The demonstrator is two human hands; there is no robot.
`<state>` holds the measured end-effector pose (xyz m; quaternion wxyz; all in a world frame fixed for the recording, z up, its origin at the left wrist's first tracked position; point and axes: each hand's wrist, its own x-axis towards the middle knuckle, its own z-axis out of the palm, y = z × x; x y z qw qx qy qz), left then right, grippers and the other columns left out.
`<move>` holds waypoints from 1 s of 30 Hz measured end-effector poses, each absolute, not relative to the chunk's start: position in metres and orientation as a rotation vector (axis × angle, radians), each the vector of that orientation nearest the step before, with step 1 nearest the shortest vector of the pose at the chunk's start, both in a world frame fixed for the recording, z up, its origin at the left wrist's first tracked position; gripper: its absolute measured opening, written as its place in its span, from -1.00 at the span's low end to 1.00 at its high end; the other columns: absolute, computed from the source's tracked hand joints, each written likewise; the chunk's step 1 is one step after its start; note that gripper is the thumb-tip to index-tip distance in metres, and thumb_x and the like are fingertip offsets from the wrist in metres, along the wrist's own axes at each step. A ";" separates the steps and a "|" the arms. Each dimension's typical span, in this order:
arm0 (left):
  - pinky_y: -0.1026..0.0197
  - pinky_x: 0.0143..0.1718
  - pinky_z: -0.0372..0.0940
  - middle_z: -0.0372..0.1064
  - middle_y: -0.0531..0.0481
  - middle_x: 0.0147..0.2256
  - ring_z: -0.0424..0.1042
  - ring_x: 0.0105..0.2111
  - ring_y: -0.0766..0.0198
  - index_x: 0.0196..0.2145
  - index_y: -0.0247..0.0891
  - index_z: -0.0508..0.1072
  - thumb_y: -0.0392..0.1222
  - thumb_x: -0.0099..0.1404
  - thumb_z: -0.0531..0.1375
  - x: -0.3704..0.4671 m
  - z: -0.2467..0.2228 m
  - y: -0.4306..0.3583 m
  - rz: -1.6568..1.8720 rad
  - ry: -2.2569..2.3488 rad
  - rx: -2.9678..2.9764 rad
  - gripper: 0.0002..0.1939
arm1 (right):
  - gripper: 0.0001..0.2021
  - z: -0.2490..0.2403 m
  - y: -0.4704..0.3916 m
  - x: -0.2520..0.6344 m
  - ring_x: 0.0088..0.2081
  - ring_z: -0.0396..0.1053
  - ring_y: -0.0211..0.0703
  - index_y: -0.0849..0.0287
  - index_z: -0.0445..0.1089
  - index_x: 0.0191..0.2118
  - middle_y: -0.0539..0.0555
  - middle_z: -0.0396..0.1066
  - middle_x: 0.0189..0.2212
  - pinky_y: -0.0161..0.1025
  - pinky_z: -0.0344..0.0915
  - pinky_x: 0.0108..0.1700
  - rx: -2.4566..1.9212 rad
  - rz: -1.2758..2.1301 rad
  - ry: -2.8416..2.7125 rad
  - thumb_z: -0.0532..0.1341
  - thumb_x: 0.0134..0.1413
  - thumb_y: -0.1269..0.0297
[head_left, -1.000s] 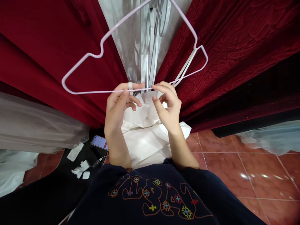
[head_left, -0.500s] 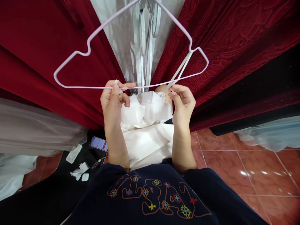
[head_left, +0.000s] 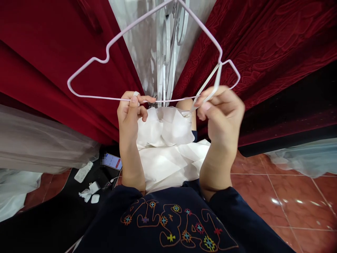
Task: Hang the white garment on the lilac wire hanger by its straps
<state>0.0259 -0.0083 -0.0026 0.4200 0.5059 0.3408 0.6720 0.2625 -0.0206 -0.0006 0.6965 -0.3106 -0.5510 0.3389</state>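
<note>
A pale pink clothes hanger (head_left: 126, 30) hangs upright before me, its hook cut off by the top edge. My left hand (head_left: 130, 114) is closed around the left part of its bottom bar; a small white band shows at the fingers, and I cannot tell whether it is a strap. My right hand (head_left: 222, 112), slightly blurred, pinches a thin white strap (head_left: 218, 77) that loops over the hanger's right notch and runs down to the garment. The white garment (head_left: 176, 128), with two cup-like shapes on top, lies across my lap below the bar.
Red curtain-like cloth (head_left: 60, 45) falls on both sides, with a pale metal stand (head_left: 165, 52) between. On a black surface at the left lie a phone (head_left: 112, 161), a white charger (head_left: 94, 187) and other small items. Red floor tiles (head_left: 252, 196) show at the right.
My right hand has moved right and come nearer the camera, drawing one side of the strap loop outward. The hanger has shifted slightly right, with my left hand still on its bar.
</note>
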 end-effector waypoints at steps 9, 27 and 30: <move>0.26 -0.65 0.06 0.70 -0.13 -0.21 0.21 -0.66 0.41 -0.27 -0.19 0.44 0.19 0.53 0.36 0.019 -0.005 -0.008 1.630 0.774 1.272 -0.58 | -0.59 -0.015 0.039 0.344 -0.57 0.01 -0.42 0.02 0.63 -0.16 0.09 0.53 -0.16 -0.29 -0.11 -0.60 -0.606 0.476 -0.479 0.03 0.19 0.12; 0.22 -0.61 -0.07 0.73 -0.16 -0.03 0.12 -0.63 0.42 -0.17 -0.17 0.53 0.02 0.26 0.54 0.005 -0.005 -0.019 1.605 0.737 1.241 -0.64 | -0.77 -0.029 -0.012 0.242 -0.17 0.48 -0.25 0.00 0.64 -0.12 -0.01 0.57 -0.21 -0.16 0.35 -0.13 -0.873 0.378 -1.472 0.25 0.50 0.09; 0.22 -0.60 -0.05 0.73 -0.13 0.02 0.06 -0.61 0.42 -0.12 -0.18 0.64 -0.30 0.20 0.43 -0.015 -0.005 -0.020 1.870 0.728 1.187 -0.74 | -0.78 -0.028 -0.012 0.250 -0.15 0.48 -0.24 0.00 0.63 -0.13 -0.01 0.56 -0.21 -0.17 0.32 -0.16 -0.869 0.351 -1.497 0.24 0.50 0.09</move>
